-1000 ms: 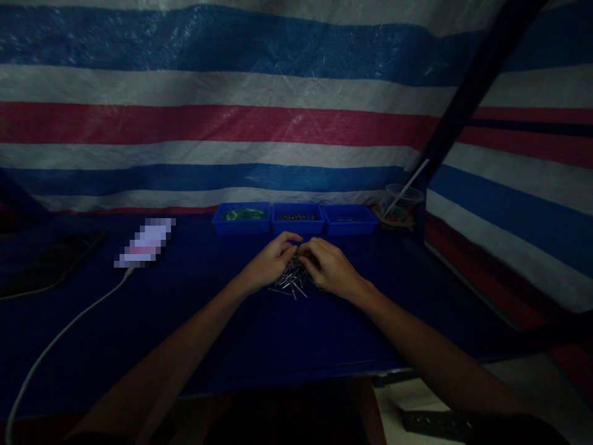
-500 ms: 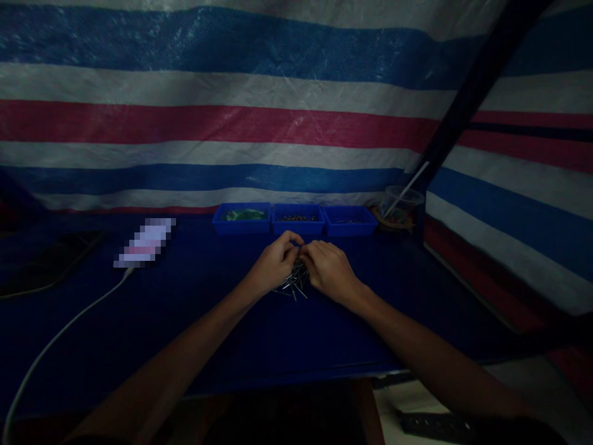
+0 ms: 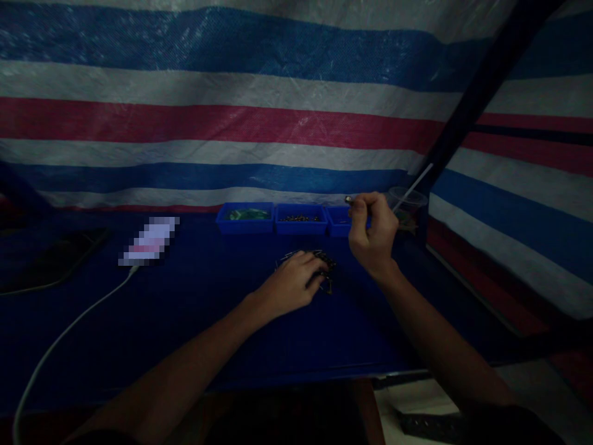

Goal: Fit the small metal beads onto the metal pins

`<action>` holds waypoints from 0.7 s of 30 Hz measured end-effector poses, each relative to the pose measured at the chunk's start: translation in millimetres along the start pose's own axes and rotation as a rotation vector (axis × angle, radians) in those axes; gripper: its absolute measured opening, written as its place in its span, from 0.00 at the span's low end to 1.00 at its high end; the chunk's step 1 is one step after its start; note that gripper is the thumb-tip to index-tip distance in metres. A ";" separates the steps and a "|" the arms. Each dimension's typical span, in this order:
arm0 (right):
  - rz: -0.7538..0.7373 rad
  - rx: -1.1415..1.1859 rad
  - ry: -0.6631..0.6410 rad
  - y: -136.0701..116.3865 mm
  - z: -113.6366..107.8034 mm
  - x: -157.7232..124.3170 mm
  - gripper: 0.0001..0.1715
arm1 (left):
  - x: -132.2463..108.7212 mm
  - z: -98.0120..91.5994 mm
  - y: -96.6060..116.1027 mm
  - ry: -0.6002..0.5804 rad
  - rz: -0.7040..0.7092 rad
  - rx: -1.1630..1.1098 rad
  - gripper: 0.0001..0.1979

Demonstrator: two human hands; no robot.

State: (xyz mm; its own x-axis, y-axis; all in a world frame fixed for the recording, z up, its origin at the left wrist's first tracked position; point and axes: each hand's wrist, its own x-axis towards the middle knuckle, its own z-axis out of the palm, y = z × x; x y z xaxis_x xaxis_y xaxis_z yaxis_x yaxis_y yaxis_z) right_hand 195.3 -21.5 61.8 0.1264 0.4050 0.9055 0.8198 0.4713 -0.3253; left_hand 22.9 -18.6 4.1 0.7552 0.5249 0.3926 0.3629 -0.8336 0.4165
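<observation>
My left hand (image 3: 294, 281) rests over a pile of thin metal pieces (image 3: 330, 287) that look like screws or pins, on the blue table (image 3: 287, 352). Its fingers curl down into the pile, with the thumb apart from them. Most of the pile is hidden under that hand. Raised to the right, my right hand (image 3: 375, 232) pinches a small metal piece (image 3: 348, 199) with a bright end between thumb and forefinger. It is in front of the right blue tray (image 3: 337, 229); the rest of the piece is hidden by the fingers.
Along the back stand a blue tray with green plastic bags (image 3: 248, 214) and a middle tray of small brassy parts (image 3: 301, 219). A clear cup (image 3: 410, 196) with a white stick stands at right. To the left lie a blurred phone (image 3: 151, 241), its cable (image 3: 69, 327) and a dark tablet-like slab (image 3: 55, 262).
Both hands were together above the pile. My right hand has lifted away up and right with the small metal piece, while my left hand has come down over the pile.
</observation>
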 end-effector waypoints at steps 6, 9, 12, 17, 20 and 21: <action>0.001 -0.232 -0.375 17.3 33.6 23.8 0.18 | -5.5 25.7 19.8 -0.175 0.063 0.227 0.12; 0.037 -0.158 -0.527 28.5 36.0 1.7 0.20 | -6.1 30.2 19.1 -0.182 0.048 0.240 0.06; 0.094 -0.007 -0.560 37.3 23.7 -29.1 0.16 | -3.5 21.1 15.5 -0.125 0.004 0.155 0.04; 0.143 0.182 -0.599 35.3 7.9 -57.1 0.12 | 5.2 -7.3 -3.9 0.128 -0.219 -0.177 0.04; -0.034 0.250 -0.648 24.0 9.0 -57.9 0.12 | 8.7 -16.4 -17.0 0.210 -0.323 -0.419 0.06; -0.084 0.244 -0.656 20.2 9.6 -57.1 0.11 | 9.2 -17.4 -20.1 0.217 -0.343 -0.485 0.07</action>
State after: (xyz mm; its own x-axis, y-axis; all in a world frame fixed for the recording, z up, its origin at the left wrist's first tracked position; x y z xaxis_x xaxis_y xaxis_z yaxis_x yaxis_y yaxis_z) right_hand 199.2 -27.7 0.9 -0.3576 0.7122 0.6041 0.6535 0.6529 -0.3829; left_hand 13.0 5.9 13.6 0.4932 0.8139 0.3070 0.2375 -0.4655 0.8526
